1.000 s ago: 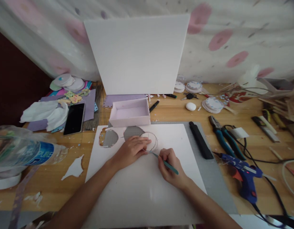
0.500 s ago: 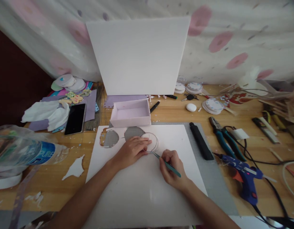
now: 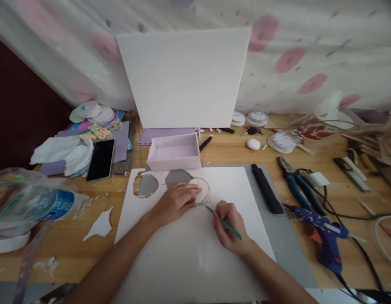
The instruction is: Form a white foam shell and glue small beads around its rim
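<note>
My left hand point(image 3: 178, 202) lies with outstretched fingers on a white foam board point(image 3: 195, 261). Its fingertips press on a pale round disc point(image 3: 202, 188), with a dark circular line around it partly covered by the hand. My right hand point(image 3: 228, 226) grips a slim teal craft knife point(image 3: 231, 229) like a pen. The knife's tip is just below the circle's lower edge; whether it touches the board I cannot tell. Two rounded openings in the board, left of the circle, show the grey cutting mat point(image 3: 290, 249) beneath.
Behind the board stand a pale pink box point(image 3: 173, 163) and an upright white panel point(image 3: 185, 80). A black utility knife point(image 3: 266, 188), pliers point(image 3: 298, 185) and a blue glue gun point(image 3: 328, 236) lie right. A phone point(image 3: 100, 159), plastic bottle point(image 3: 58, 204) and white scrap point(image 3: 100, 224) lie left.
The knife tip has shifted slightly away from the circle's lower edge, with my right hand a touch lower. My left hand stays on the disc. The whole view has tilted slightly.
</note>
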The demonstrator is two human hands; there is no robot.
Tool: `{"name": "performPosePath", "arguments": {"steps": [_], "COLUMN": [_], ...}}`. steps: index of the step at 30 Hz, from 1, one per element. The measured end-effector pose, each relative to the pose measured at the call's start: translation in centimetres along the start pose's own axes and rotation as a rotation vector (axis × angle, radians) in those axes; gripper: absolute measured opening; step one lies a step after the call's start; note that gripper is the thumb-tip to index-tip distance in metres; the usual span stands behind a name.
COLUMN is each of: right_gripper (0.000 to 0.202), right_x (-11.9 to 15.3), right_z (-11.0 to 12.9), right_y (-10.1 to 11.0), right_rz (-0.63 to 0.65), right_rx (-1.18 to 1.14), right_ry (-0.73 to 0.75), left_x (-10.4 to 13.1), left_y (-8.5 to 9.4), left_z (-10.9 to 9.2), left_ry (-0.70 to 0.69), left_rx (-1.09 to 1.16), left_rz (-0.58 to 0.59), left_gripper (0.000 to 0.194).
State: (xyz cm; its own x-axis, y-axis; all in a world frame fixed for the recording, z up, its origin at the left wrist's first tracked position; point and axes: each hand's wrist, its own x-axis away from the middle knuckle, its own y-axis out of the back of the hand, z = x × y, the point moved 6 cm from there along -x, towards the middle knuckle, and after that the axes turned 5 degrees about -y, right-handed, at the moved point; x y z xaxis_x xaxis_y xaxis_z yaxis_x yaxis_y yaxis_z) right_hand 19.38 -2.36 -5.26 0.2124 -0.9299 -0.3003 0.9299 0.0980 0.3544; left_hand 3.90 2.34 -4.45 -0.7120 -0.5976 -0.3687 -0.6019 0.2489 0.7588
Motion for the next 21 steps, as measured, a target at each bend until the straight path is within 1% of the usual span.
{"name": "performPosePath", "arguments": {"steps": [4,6,9,12,14,16,18,19,21], "right_gripper": [0.019,0.020,0.023,0.023,0.019,0.012,0.010,0.010,0.011], "right_x": [0.6,0.9,1.0,0.9,0.7,0.6,0.3,0.1,-0.4], "right_z": [-0.6,-1.3,-2.1,-1.9,-1.2,-0.2,0.9,1.4,2.5], "right_y": [1.3,1.7,2.0,2.8,3.9,5.3,6.7,7.3,8.3], "right_rz": [-0.154,-0.227,-0.335,-0.418,-0.467,-0.509,-0.522,-0.521,-0.517], "right_rx": [-0.229,-0.327,-0.422,-0.402,-0.300,-0.137,0.027,0.086,0.150], "right_ry": [-0.066,-0.117,-0.144,-0.109,-0.076,-0.039,-0.009,0.005,0.041], "left_x": [0.0,0.0,0.3,1.4,2.4,3.5,4.3,4.6,5.0], "left_y": [0.1,0.3,0.9,1.8,2.7,3.9,5.8,6.8,9.1], "left_z": [-0.4,-0.8,-1.6,-2.3,-2.6,-2.8,-3.2,-3.6,-4.7], "left_ry": [-0.054,-0.104,-0.175,-0.181,-0.138,-0.073,0.000,0.038,0.119], "left_rx": [-0.047,-0.089,-0.185,-0.278,-0.296,-0.293,-0.302,-0.302,-0.259], "left_rz": [0.037,0.055,0.077,0.074,0.048,-0.033,-0.180,-0.261,-0.406], "left_gripper": [0.013,0.019,0.029,0.037,0.036,0.027,0.014,0.012,0.026]}}
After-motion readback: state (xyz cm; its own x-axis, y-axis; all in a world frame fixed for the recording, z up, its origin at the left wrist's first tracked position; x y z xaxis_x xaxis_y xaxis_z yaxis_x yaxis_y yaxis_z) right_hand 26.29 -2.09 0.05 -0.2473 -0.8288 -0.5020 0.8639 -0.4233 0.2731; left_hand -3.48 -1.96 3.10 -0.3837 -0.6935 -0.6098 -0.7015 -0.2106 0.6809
